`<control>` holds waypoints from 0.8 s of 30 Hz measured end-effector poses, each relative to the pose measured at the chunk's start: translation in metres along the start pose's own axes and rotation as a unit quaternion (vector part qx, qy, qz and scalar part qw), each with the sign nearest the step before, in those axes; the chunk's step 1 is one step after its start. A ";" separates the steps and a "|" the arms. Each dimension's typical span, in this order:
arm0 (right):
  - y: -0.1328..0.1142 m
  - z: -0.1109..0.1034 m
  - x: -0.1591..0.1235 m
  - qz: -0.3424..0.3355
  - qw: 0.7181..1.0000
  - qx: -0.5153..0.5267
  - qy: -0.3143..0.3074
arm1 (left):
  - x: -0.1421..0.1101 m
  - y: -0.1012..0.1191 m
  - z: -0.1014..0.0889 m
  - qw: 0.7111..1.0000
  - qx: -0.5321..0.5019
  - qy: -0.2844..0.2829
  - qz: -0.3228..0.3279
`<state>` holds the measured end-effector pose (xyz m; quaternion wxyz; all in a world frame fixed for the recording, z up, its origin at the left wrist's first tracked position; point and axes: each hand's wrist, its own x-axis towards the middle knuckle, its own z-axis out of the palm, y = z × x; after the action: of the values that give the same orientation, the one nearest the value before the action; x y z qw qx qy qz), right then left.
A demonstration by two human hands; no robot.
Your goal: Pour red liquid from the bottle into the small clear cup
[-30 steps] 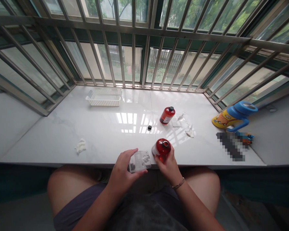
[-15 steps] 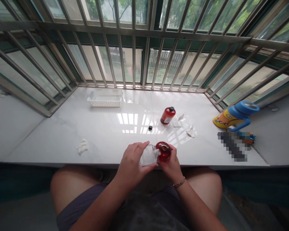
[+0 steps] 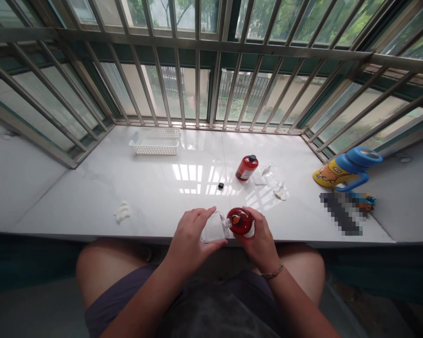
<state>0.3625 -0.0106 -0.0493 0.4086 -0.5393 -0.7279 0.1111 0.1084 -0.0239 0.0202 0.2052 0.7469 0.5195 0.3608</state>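
My left hand [image 3: 193,232] is closed round a clear bottle [image 3: 214,227], tipped sideways with its threaded neck pointing right. That neck reaches the open mouth of a red bottle [image 3: 242,227]; whether the two touch I cannot tell. My right hand [image 3: 260,234] wraps the red bottle from the right, at the counter's front edge. Orange-red shows inside the red bottle's uncapped mouth. A small black cap [image 3: 221,186] lies on the counter beyond the bottles. Farther back stands a second red bottle [image 3: 247,168] with a black cap and a pale label.
A white perforated basket [image 3: 155,142] sits at the back left of the white counter [image 3: 77,188]. Crumpled tissue [image 3: 121,212] lies at left, another tissue [image 3: 279,191] at right near a clear plastic piece [image 3: 262,174]. A blue-and-yellow flask [image 3: 347,169] stands far right. Metal bars [image 3: 197,94] close the back.
My right hand has shifted slightly right and round the red bottle's side. The red bottle's mouth has turned left, nearer the clear bottle's neck, and its opening now looks orange-red.
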 end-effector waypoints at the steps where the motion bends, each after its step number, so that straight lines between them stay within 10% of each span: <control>1: -0.001 -0.002 0.001 -0.006 1.000 -0.005 -0.003 | -0.001 -0.001 -0.001 1.000 -0.004 0.002 -0.001; 24: -0.014 -0.021 0.012 -0.082 0.993 -0.078 -0.032 | -0.012 -0.011 -0.006 0.999 -0.026 0.014 -0.013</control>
<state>0.3663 -0.0112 -0.0217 0.3495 -0.5048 -0.7884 0.0369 0.0950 -0.0313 0.0127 0.2225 0.7292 0.5224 0.3819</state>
